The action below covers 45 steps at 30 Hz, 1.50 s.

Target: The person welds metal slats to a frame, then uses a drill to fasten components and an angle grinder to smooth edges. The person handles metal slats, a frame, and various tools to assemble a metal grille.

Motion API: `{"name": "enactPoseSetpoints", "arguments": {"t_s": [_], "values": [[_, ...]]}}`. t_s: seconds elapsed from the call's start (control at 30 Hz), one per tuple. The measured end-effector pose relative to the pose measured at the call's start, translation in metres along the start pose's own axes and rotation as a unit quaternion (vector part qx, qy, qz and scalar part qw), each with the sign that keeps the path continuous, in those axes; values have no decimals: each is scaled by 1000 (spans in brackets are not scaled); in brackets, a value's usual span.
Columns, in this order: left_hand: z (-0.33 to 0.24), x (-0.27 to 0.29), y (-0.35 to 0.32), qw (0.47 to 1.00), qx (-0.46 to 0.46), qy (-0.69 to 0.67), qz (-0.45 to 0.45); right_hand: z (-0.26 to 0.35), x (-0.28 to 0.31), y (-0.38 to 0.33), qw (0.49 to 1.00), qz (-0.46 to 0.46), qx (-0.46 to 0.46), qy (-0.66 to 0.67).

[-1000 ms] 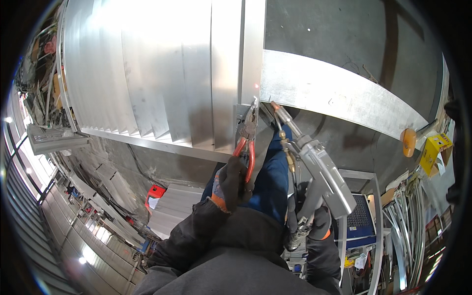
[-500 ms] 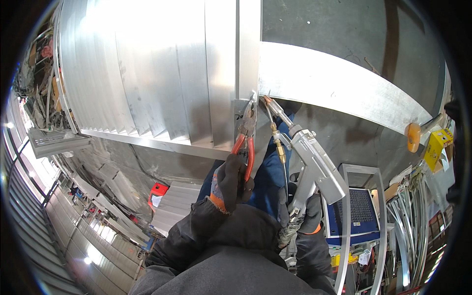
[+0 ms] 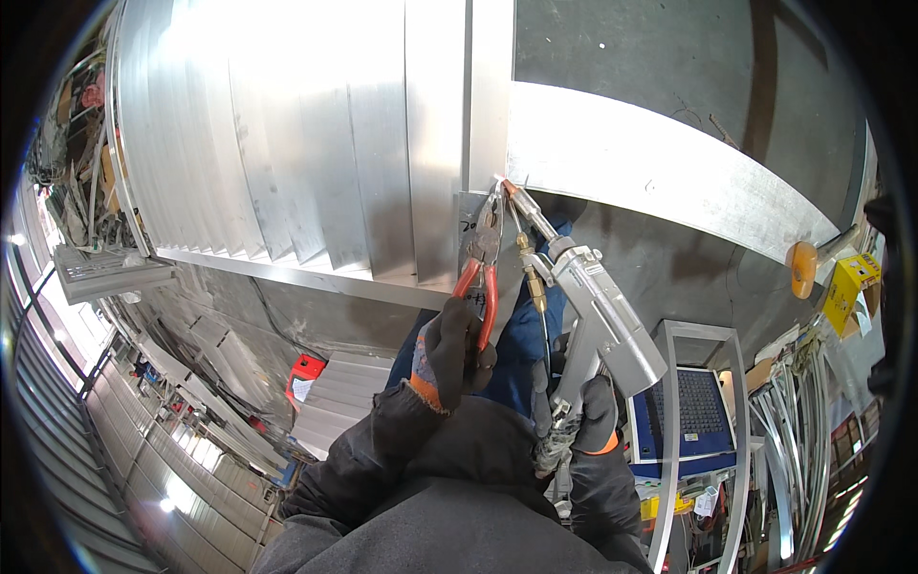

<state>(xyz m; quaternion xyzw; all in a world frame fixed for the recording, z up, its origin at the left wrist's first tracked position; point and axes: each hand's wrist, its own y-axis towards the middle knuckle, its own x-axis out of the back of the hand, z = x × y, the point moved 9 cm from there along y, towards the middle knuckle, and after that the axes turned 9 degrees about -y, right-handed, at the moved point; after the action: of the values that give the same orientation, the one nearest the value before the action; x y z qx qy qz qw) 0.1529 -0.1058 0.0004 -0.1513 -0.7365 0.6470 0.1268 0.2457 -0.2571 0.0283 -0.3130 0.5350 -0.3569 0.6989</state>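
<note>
The gloved fingers (image 3: 448,333) of the left hand (image 3: 451,352) are clamped on the red handles of a pair of pliers (image 3: 485,249), whose nose points up and away from the person; whether its tips grip anything is too small to tell. The right hand (image 3: 597,413), in a dark glove with an orange cuff, has its fingers wrapped around the grip of a silver gun-shaped torch (image 3: 608,320). The torch slants up to the left, and its copper nozzle (image 3: 511,188) ends just beside the nose of the pliers, at the corner where a slatted metal panel (image 3: 287,163) meets a broad metal strip (image 3: 660,177). A thin line with a brass fitting (image 3: 535,287) runs along the torch's left side. The strip reaches right over the grey floor (image 3: 660,273) toward an orange handle (image 3: 801,273) and a yellow box (image 3: 849,287). Nearer the person, a blue machine (image 3: 646,421) stands behind a grey metal frame (image 3: 671,430) on the right, and a red object (image 3: 307,367) lies on the left.
</note>
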Motion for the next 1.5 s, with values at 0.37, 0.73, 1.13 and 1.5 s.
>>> {"name": "enactPoseSetpoints", "arguments": {"t_s": [0.37,0.73,1.13,1.5], "values": [[-1,-7,-4,1000,17,-9,-9,5,-4,-3,999,-7,-12,-49],[-4,-3,-1,999,-11,-7,-40,-9,13,-5,1000,-14,-11,-2],[-2,0,4,996,-65,56,39,0,2,-2,999,14,38,-27],[-41,-28,-21,750,-467,459,98,-6,3,-8,999,32,28,27]]}}
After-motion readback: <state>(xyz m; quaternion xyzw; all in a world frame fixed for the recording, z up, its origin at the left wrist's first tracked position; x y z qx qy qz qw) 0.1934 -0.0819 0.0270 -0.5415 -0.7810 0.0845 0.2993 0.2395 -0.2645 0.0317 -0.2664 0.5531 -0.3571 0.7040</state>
